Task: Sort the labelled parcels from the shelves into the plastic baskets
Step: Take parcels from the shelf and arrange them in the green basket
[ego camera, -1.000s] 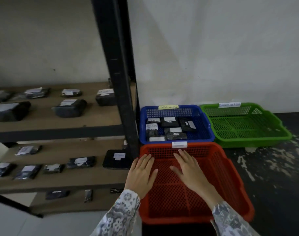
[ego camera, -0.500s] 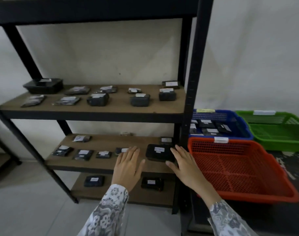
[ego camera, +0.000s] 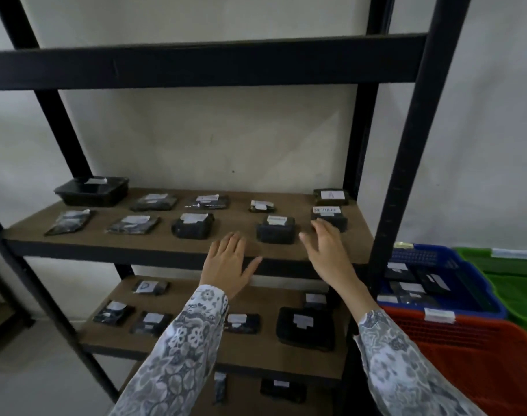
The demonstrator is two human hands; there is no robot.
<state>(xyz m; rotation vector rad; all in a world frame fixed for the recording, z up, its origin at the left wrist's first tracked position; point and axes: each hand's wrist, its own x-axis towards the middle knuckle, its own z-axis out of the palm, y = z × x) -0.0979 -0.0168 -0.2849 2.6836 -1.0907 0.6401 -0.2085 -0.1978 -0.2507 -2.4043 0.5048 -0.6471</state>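
Several black parcels with white labels lie in two rows on the upper wooden shelf. My right hand reaches over the shelf's front edge with straight fingers, its tips just short of a labelled black parcel at the shelf's right end. Between my hands sits another labelled parcel. My left hand hovers open, palm down, at the shelf's front edge and holds nothing. At the right stand the red basket, the blue basket holding several parcels, and the green basket.
A black metal upright stands between the shelves and the baskets. The lower shelf carries more labelled parcels, among them a large black one. A black tray sits at the upper shelf's back left. Another shelf lies below.
The view swung left and up from the baskets to the shelves. Both hands rose from the lower shelf to the upper one, and the right hand now reaches towards the right-end parcel.
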